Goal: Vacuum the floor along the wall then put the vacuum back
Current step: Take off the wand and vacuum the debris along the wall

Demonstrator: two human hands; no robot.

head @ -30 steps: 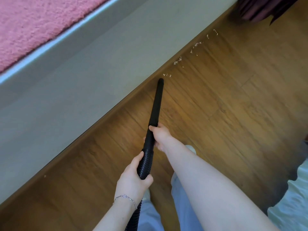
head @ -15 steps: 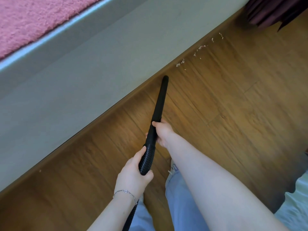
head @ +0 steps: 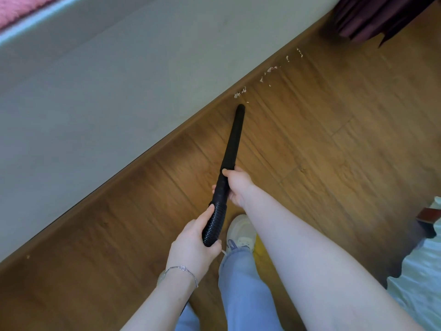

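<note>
A black vacuum nozzle (head: 232, 142) points along the wooden floor (head: 322, 144) toward the grey wall (head: 119, 96). My right hand (head: 237, 185) grips the nozzle's lower end. My left hand (head: 193, 247) grips the ribbed black hose (head: 213, 222) just behind it. The nozzle tip sits a little short of pale crumbs (head: 239, 94). More crumbs (head: 272, 69) trail along the skirting toward the far right. The vacuum's body is out of view.
A dark purple curtain (head: 372, 17) hangs at the top right where the wall ends. Pale bedding (head: 420, 283) and a brown object (head: 429, 215) lie at the right edge. My white shoe (head: 241, 231) and jeans are below the hands. Pink fabric (head: 21, 5) shows top left.
The nozzle tip has advanced along the wall past the nearest crumbs, which are gone from the floor. Both hands keep their hold. My foot has stepped forward.
</note>
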